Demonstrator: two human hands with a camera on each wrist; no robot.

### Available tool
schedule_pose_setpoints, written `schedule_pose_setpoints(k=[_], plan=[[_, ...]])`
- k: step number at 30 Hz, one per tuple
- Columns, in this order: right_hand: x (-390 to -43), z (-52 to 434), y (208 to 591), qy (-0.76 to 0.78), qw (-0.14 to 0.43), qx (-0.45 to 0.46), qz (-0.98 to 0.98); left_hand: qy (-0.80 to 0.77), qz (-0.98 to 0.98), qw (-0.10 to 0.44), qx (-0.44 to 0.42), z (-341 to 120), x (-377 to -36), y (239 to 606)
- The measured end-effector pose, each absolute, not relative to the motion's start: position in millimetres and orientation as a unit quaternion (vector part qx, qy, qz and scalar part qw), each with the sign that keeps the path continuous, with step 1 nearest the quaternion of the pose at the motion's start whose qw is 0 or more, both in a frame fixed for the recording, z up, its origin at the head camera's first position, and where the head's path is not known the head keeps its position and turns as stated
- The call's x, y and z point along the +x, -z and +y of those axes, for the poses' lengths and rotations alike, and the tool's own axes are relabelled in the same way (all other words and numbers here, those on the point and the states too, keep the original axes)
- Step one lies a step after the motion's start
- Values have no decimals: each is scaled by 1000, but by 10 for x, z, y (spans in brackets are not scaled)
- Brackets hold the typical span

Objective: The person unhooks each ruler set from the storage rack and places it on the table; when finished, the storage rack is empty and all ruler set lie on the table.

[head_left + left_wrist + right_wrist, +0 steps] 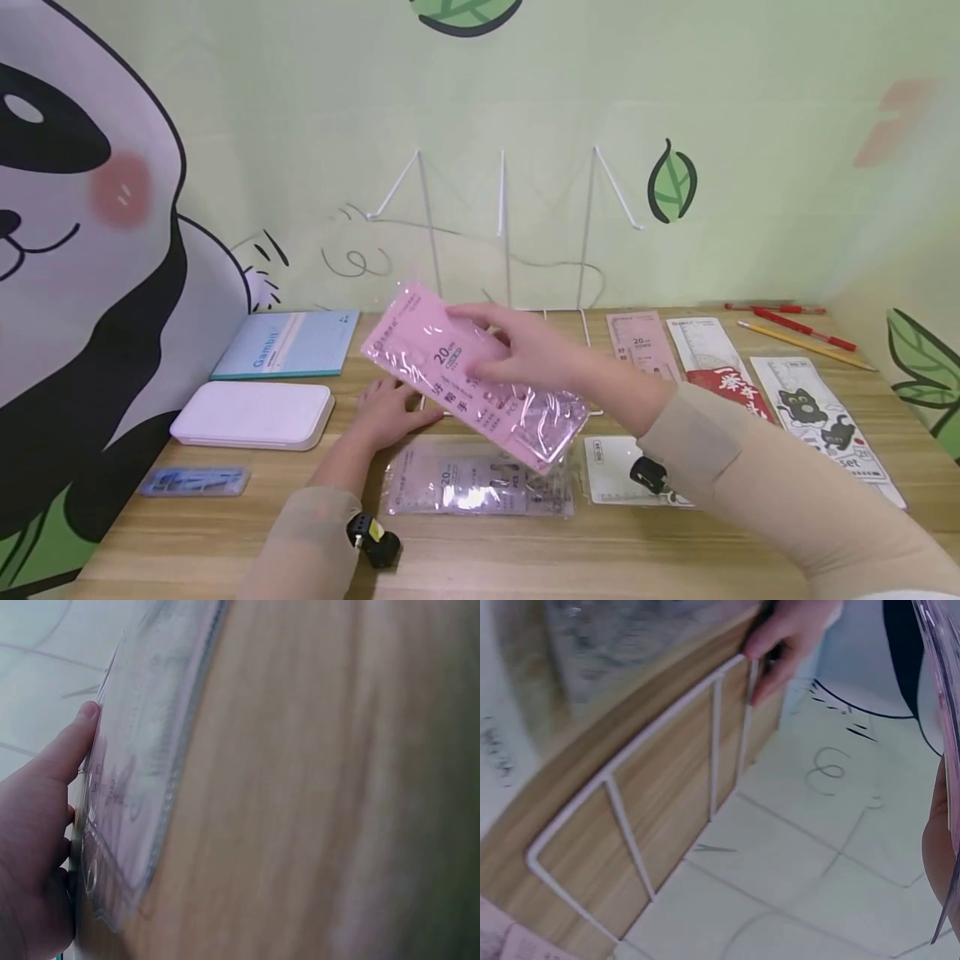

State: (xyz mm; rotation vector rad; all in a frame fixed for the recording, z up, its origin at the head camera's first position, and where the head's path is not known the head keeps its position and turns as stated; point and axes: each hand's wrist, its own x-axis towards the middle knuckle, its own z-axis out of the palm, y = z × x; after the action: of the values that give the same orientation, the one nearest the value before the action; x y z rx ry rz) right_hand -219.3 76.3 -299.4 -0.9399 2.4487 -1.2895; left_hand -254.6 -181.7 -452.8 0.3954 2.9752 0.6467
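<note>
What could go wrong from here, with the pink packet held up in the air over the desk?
The right hand holds the pink packet by its upper edge only; the glossy wrap may let it slip onto the clear packet below. The left hand rests on the base of the white wire rack, so swinging the packet toward the rack could catch an upright. The head view shows its lower end sagging, so it might bend.

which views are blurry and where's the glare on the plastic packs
Head view: mostly sharp; glare streaks on the pink ruler pack held by the right hand, and a bright patch on the clear pack lying on the table. Left wrist view: heavy motion blur, wood grain smeared beside the left hand. Right wrist view: soft, the wire rack slightly smeared.
</note>
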Motion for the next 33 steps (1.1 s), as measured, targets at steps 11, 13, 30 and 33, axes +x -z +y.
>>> schedule_pose_setpoints(k=[11, 13, 30, 33], plan=[[-2004, 953, 3528, 330, 160, -370, 854, -206, 970, 54, 114, -1805, -2524, 4482], [-1961, 974, 3615, 321, 169, -376, 853, -183, 975, 52, 117, -1804, -2542, 4507], [-1638, 918, 4100, 214, 154, -490, 831, -173, 977, 45, 117, -1794, -2546, 4513], [-1590, 874, 4119, 179, 140, -505, 833, -176, 977, 47, 113, -1794, -2541, 4519]])
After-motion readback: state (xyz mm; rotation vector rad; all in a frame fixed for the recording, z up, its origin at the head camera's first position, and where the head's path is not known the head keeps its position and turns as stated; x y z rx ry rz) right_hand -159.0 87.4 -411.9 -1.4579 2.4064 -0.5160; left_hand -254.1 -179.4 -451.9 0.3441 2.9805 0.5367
